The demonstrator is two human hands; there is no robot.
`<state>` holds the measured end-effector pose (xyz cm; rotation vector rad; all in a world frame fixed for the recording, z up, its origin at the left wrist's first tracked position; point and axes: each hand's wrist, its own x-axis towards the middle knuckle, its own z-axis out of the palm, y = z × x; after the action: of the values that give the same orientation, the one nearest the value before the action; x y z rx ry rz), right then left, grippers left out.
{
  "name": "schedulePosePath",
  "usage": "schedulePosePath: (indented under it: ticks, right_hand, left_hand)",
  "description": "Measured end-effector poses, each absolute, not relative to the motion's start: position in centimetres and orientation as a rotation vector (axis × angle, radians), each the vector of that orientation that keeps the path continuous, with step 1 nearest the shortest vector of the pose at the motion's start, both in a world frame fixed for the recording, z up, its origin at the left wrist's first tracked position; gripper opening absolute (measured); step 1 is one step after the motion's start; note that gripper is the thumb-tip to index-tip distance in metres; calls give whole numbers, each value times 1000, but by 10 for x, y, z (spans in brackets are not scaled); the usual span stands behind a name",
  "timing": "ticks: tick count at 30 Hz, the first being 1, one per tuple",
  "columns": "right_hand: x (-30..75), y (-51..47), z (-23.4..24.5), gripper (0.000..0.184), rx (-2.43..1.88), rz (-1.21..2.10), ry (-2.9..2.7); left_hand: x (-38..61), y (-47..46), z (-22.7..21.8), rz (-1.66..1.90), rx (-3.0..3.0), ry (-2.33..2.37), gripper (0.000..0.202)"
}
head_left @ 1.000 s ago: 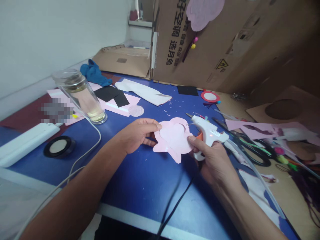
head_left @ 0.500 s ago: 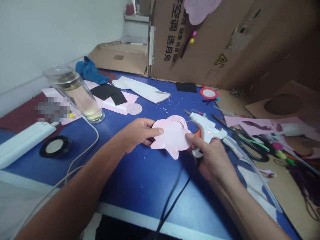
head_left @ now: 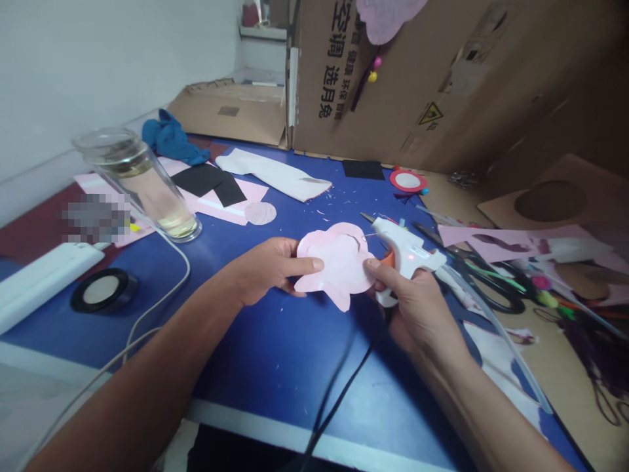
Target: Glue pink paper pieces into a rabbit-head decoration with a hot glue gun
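Note:
A pink flower-shaped paper cutout (head_left: 337,262) is held just above the blue table (head_left: 275,347), a smaller pink piece lying on its middle. My left hand (head_left: 272,269) pinches its left edge between thumb and fingers. My right hand (head_left: 417,305) grips a white glue gun (head_left: 405,252) with an orange trigger, and its thumb presses the cutout's right edge. The gun's nozzle points left, behind the cutout's upper right rim. Its black cord (head_left: 339,393) runs down toward me.
A glass jar (head_left: 137,180) stands at the left, with a white cable (head_left: 147,314), a black tape roll (head_left: 101,292) and a white box (head_left: 44,275). Pink and black paper sheets (head_left: 216,190) lie behind. Scissors (head_left: 491,282) and scraps crowd the right. A big cardboard box (head_left: 442,78) stands at the back.
Both hands and the cutout have stayed together, the thumbs shifting slightly inward on the paper. The camera view has drifted a little to the right.

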<state>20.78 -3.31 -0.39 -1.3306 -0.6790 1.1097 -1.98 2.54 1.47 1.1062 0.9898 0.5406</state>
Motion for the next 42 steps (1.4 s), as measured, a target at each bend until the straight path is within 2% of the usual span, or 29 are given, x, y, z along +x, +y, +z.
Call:
schedulePosePath:
  ticks: [13,20,29,36,42]
  right_hand:
    - [207,-34,-1,41,-1311,1130,-671]
    - [208,-34,-4,41,-1301,1127,-689]
    - [217,-32,1,42,-1271,1151,-684]
    - [210,-38,4,45,-1311,1324,-694]
    - [204,-39,8,49,-1354,1321,-632]
  left_hand:
    - [-19,27,15,544,1023,982,57]
    - [-19,27,17,535,1056,1001,50]
    - [-25,27,23,425,1287,944,25]
    - [-27,23,30,262,1422,891,21]
    - [-26,25,27,359,1360,878,26]
